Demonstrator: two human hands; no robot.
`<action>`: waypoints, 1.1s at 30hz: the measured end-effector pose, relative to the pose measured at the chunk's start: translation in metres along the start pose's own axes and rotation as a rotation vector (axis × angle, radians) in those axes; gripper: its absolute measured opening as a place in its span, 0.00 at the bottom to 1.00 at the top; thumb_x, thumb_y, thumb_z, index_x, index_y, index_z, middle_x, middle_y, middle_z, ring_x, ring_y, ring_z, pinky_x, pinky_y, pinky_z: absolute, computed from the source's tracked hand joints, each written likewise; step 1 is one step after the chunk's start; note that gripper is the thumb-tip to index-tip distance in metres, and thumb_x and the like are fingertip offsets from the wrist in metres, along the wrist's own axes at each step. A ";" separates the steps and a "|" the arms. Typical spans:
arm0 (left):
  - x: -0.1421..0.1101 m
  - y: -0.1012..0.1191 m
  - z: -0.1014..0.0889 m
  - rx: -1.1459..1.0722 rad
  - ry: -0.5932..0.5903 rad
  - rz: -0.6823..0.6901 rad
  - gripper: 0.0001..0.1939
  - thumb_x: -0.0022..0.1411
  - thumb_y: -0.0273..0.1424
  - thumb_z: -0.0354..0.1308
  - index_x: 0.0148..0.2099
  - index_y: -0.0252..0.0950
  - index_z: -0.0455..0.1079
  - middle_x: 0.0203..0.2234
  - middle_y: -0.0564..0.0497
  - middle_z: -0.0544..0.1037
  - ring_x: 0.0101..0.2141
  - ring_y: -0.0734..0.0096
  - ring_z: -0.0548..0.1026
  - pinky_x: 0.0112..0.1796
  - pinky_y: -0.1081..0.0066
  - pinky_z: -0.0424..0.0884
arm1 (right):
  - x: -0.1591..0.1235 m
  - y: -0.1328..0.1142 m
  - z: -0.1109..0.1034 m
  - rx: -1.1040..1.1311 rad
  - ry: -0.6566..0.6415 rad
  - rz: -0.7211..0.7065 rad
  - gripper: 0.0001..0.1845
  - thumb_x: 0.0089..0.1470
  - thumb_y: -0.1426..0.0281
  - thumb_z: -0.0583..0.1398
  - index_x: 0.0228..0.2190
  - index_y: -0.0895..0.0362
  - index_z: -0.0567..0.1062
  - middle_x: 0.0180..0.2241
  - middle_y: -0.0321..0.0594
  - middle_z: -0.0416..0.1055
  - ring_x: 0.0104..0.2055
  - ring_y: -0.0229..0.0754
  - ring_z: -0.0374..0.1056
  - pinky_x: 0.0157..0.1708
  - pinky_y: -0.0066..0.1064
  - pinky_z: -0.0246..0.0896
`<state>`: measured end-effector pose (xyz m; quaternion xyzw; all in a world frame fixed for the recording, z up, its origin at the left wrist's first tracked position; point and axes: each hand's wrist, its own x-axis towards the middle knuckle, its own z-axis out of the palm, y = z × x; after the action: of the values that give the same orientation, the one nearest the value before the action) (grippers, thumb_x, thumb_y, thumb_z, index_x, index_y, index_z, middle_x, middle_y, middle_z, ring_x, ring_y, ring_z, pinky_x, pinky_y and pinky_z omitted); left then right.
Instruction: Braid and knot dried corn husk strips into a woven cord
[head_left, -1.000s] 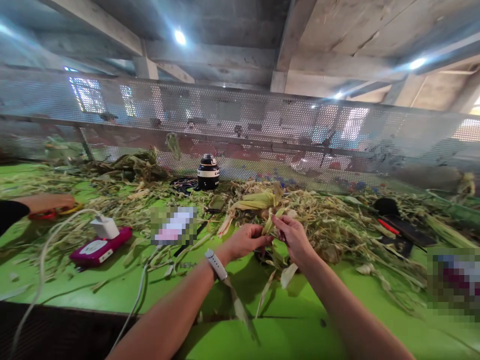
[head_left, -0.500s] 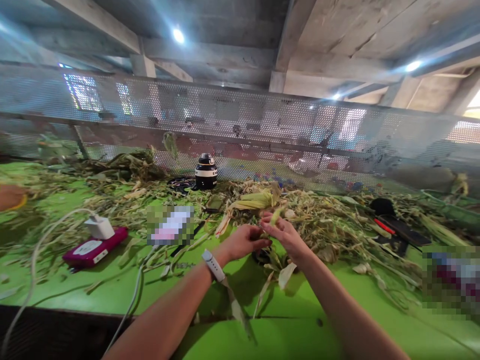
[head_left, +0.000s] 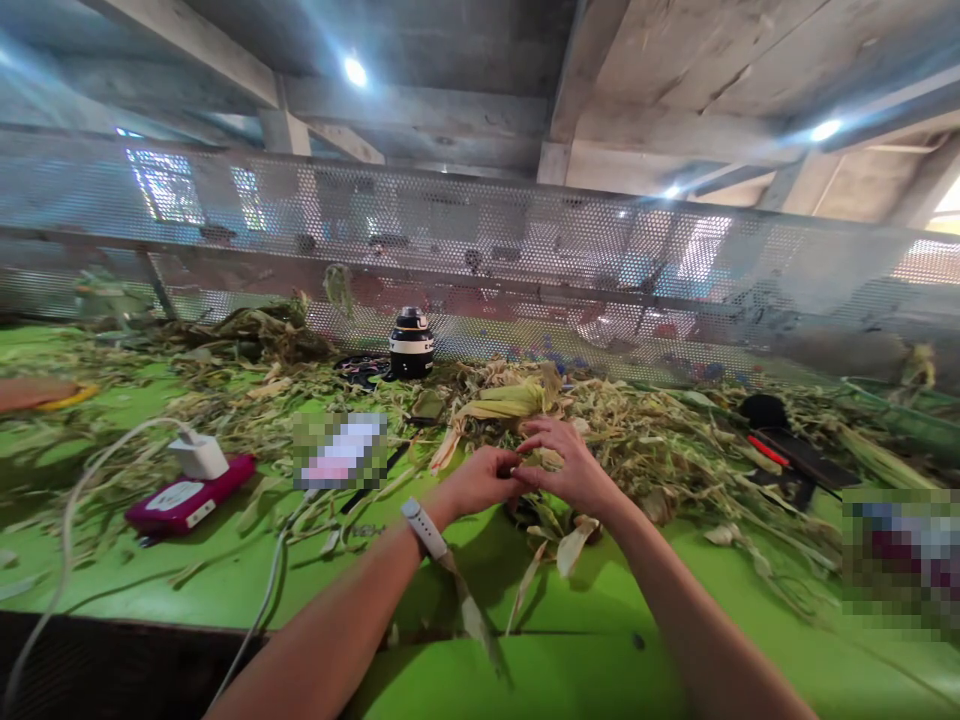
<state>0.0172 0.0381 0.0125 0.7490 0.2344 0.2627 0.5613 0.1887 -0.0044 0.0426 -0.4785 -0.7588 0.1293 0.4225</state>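
Note:
My left hand (head_left: 484, 482), with a white watch (head_left: 424, 528) on its wrist, is closed, fingers curled and thumb pressed in. Whatever it pinches is too small or hidden to name. My right hand (head_left: 568, 468) meets it at the fingertips, its thumb near the left fingers and its other fingers apart, with nothing plainly held. Just beyond the hands lies a pale green corn husk bundle (head_left: 510, 402). Beneath and beside them are dry husk leaves (head_left: 576, 545) on the green table (head_left: 555, 675).
Loose husks (head_left: 697, 460) cover much of the table. On the left are a magenta power strip (head_left: 191, 495) with a white charger (head_left: 199, 455) and a blurred-out phone (head_left: 343, 450). A black bottle (head_left: 412, 345) stands before the perforated metal screen (head_left: 480, 230). Another person's hand (head_left: 34, 393) shows far left.
The greenish husk piece at my right fingers has gone from view. My right fingers have spread, and its thumb has come down toward my left fingertips. The other person's hand has moved right.

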 end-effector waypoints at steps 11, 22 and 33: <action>-0.004 0.014 -0.003 -0.087 -0.064 -0.029 0.20 0.52 0.45 0.61 0.35 0.32 0.70 0.21 0.53 0.72 0.23 0.76 0.65 0.28 0.73 0.60 | 0.001 0.008 -0.003 0.052 -0.019 -0.071 0.11 0.51 0.61 0.61 0.23 0.55 0.74 0.39 0.45 0.72 0.46 0.45 0.67 0.48 0.39 0.59; -0.007 0.014 -0.005 -0.066 -0.152 -0.032 0.25 0.52 0.51 0.58 0.35 0.31 0.73 0.22 0.49 0.77 0.22 0.76 0.68 0.26 0.75 0.61 | 0.002 0.004 0.010 0.108 0.264 -0.053 0.12 0.50 0.62 0.61 0.21 0.54 0.70 0.33 0.42 0.70 0.40 0.43 0.66 0.45 0.37 0.60; -0.012 0.018 -0.001 -0.132 -0.349 -0.078 0.21 0.52 0.49 0.60 0.27 0.33 0.71 0.20 0.50 0.76 0.22 0.76 0.69 0.28 0.74 0.63 | -0.002 -0.004 0.018 0.140 0.202 -0.103 0.10 0.51 0.64 0.60 0.22 0.54 0.72 0.33 0.41 0.69 0.40 0.43 0.66 0.44 0.36 0.61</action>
<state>0.0079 0.0264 0.0289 0.7352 0.1445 0.1215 0.6510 0.1729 -0.0041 0.0336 -0.4188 -0.7252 0.1112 0.5350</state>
